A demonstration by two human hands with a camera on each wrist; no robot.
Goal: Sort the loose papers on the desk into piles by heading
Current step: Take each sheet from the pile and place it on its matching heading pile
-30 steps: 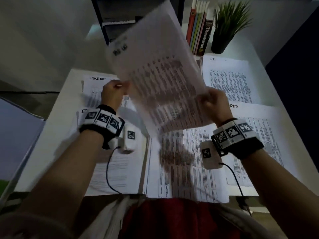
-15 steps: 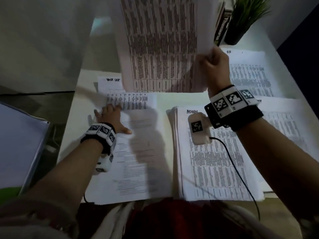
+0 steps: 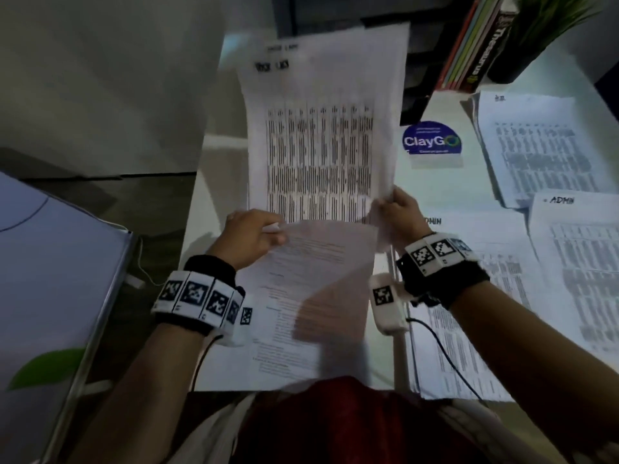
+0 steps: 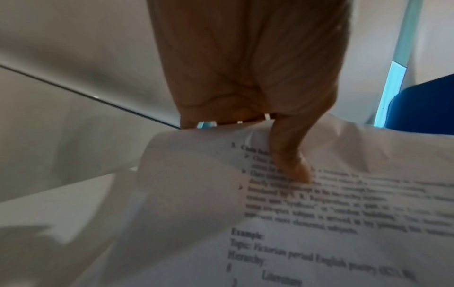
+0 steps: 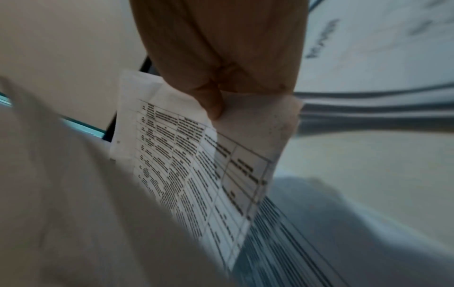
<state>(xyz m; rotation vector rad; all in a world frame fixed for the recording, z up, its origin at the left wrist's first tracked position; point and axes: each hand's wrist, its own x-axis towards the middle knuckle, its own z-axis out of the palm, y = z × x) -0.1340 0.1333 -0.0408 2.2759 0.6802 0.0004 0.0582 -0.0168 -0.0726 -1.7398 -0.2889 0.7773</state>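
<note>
My right hand (image 3: 392, 209) pinches the lower right corner of a table sheet (image 3: 321, 135) headed "TASK LIST", held up over the desk's left part; the right wrist view shows the thumb on that table sheet (image 5: 196, 155). My left hand (image 3: 254, 234) grips the top edge of a text sheet (image 3: 321, 262) and lifts it off the left pile (image 3: 284, 356). In the left wrist view the thumb presses on this text sheet (image 4: 319, 213). To the right lie the ADMIN piles (image 3: 469, 329) (image 3: 582, 262) and the HR pile (image 3: 536, 145).
A round blue ClayGo sign (image 3: 432, 142) stands behind the piles. Books (image 3: 475, 45) and a potted plant (image 3: 542, 25) are at the back right, a dark shelf unit (image 3: 335, 11) at the back. A grey surface (image 3: 50, 279) lies to the left of the white desk (image 3: 214, 195).
My left hand left its flat rest on the left pile and took the top sheet's edge, lifting it. My right hand brought the table sheet down and leftward.
</note>
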